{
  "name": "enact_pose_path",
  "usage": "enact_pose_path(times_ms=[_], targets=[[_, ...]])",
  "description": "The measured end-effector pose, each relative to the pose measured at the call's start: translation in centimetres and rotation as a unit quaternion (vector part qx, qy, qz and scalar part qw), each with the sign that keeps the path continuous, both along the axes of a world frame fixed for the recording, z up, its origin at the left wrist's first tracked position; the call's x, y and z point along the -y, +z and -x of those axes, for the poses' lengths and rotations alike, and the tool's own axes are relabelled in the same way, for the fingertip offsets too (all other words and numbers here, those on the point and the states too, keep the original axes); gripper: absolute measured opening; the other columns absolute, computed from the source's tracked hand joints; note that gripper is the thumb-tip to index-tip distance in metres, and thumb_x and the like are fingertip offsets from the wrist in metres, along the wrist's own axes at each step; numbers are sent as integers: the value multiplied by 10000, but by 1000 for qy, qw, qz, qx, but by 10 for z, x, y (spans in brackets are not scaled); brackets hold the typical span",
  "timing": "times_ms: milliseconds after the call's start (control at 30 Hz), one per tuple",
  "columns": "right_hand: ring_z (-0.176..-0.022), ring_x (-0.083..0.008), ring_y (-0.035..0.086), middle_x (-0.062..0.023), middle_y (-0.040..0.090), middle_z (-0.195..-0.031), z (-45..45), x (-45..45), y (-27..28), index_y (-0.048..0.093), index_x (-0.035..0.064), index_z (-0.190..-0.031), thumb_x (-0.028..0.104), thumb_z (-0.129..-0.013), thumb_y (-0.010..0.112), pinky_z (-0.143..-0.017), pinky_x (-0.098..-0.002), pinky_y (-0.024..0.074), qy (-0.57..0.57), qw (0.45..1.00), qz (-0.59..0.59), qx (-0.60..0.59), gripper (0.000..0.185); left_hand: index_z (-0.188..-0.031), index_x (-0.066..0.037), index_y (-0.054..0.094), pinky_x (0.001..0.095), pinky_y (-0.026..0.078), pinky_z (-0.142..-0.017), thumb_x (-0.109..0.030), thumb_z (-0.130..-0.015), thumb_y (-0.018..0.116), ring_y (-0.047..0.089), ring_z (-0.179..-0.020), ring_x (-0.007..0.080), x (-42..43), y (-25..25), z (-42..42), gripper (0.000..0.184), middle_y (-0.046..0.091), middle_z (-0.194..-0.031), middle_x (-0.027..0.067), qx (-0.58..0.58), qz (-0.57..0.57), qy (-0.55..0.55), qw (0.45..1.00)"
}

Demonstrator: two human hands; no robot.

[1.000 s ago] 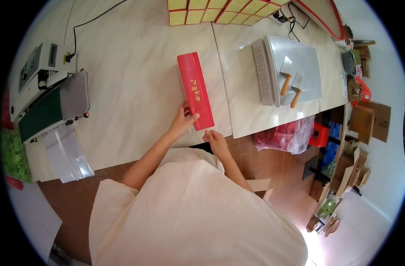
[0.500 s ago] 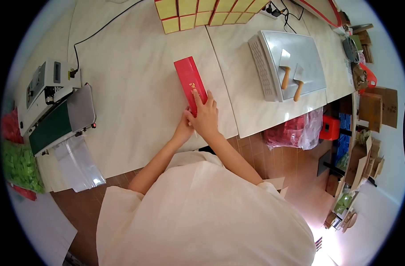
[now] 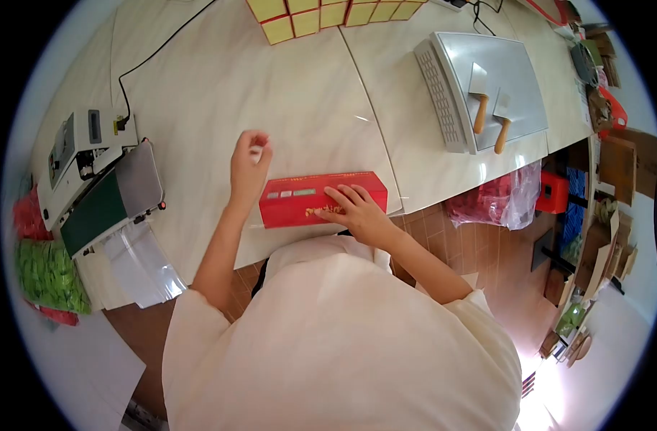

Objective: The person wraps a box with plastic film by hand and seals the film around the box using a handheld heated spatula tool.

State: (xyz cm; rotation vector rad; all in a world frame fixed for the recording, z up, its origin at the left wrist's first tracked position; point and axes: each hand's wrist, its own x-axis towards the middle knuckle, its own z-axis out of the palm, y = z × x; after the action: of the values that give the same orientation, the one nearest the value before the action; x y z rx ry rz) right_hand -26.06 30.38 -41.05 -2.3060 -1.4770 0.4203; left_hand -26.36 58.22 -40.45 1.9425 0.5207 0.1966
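Observation:
A long red box (image 3: pixel 289 207) with gold lettering and small pale labels lies crosswise near the table's front edge. Over its right half, my right hand (image 3: pixel 364 219) holds it against the table, thumb and fingers spread across the printed face. My left hand (image 3: pixel 249 165) is raised beyond the box's left end, apart from it. Its fingers curl in to meet the thumb, with a small gap inside the curl. Whether something tiny is pinched there cannot be made out.
Yellow-faced red boxes (image 3: pixel 307 21) are stacked at the back. Two wooden-handled scrapers (image 3: pixel 481 111) lie on a metal-topped appliance (image 3: pixel 522 72) at right. At left stands a machine (image 3: pixel 91 151) with a green belt and a black cord. Bags of red packets (image 3: pixel 486 197) sit below the table.
The red box has turned from pointing away to lying crosswise, nearer my body. My left hand has left it and risen to the left; my right hand stays on it.

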Motion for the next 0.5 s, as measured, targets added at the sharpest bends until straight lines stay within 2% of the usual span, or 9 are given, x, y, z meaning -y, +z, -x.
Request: enact_pose_path(times_ms=[67,133,167,233,367,500], targets=[[-1252,-328,440,-155,431,-1427,0,0,5,530,261,-1368,-7,-777,618,-1092,-471,332,23,1000,-18,-9,655,-1106,-42,576,354,487,-841,-91,-862,651,616,-995,216,-10,-36,-23,260,629,-1008,89,-3,-45,-82,996],[-1261,-333,433,-152,427,-1428,-8,-5,10,526,249,-1368,-12,-760,628,-1091,-475,334,29,999,0,-15,669,-1162,-61,569,403,479,-887,-120,-835,686,584,-1072,258,-24,-94,-40,353,606,-1113,107,-17,-144,-155,977],[-1271,-338,426,-149,423,-1428,-14,-8,12,522,238,-1367,-17,-744,638,-1090,-479,335,32,999,17,-19,684,-1162,-61,569,403,479,-887,-120,-835,686,584,-1072,258,-25,-107,-48,353,606,-1113,107,-16,-141,-156,978],[-1261,-333,428,-143,430,-1420,-25,-12,14,539,223,-1345,-19,-723,646,-1094,-475,334,31,999,5,-21,676,-1199,-81,561,436,461,-912,-151,-796,727,553,-1099,284,-22,-122,-62,441,578,-1179,110,-68,-245,-182,950],[-1269,-327,421,-132,423,-1429,-34,-12,8,558,204,-1321,-16,-678,655,-1108,-471,327,35,999,-25,-28,687,-1183,-101,560,444,447,-919,-173,-772,751,540,-1099,284,-16,-128,-75,459,573,-1179,88,-74,-287,-217,930],[-1292,-326,408,-132,422,-1435,-34,-13,10,566,206,-1313,-10,-660,663,-1115,-472,321,27,997,-31,-65,695,-1076,-127,577,424,436,-904,-177,-753,764,532,-1098,263,-9,-123,-80,376,579,-1123,54,-143,-316,-258,902]])
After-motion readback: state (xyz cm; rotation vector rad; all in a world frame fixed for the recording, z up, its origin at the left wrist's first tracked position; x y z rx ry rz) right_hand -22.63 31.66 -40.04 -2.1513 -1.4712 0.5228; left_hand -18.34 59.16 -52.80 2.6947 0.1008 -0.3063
